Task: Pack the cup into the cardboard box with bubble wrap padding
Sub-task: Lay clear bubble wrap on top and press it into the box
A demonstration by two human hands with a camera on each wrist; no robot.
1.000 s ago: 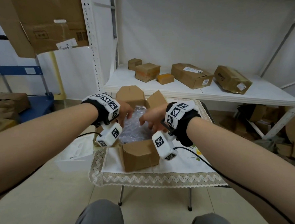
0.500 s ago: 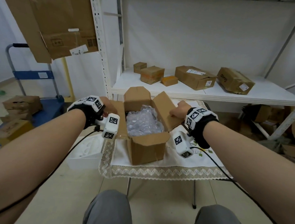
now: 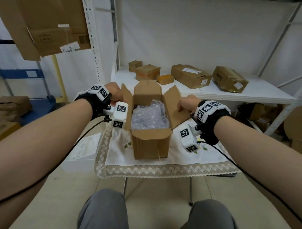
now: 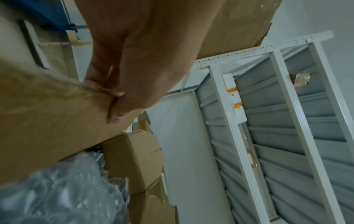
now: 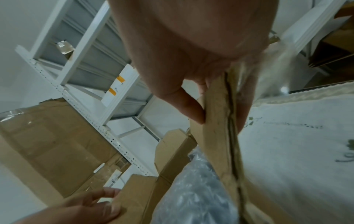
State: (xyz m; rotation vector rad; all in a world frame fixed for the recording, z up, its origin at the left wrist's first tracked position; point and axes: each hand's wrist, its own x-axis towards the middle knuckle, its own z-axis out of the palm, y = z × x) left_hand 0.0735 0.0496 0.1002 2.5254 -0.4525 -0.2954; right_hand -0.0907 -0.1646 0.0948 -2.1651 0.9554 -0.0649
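Left hand (image 3: 113, 93): thumb and fingers pinch the top edge of the left flap (image 4: 47, 115), plain brown corrugated board, stiff but creasing readily at its fold. Cardboard box (image 3: 150, 143): small, upright, top open, standing on a white embroidered cloth (image 3: 205, 156) with a zigzag lace border. Bubble wrap (image 3: 149, 115): clear, crinkled, soft, filling the box to near its rim; the cup is not visible and is judged to lie inside the wrap, light yet fragile, best handled through the box walls or flaps rather than pressed from above. Right hand (image 3: 188, 103): thumb and fingers pinch the edge of the right flap (image 5: 220, 121), splayed outward, its fluted edge frayed.
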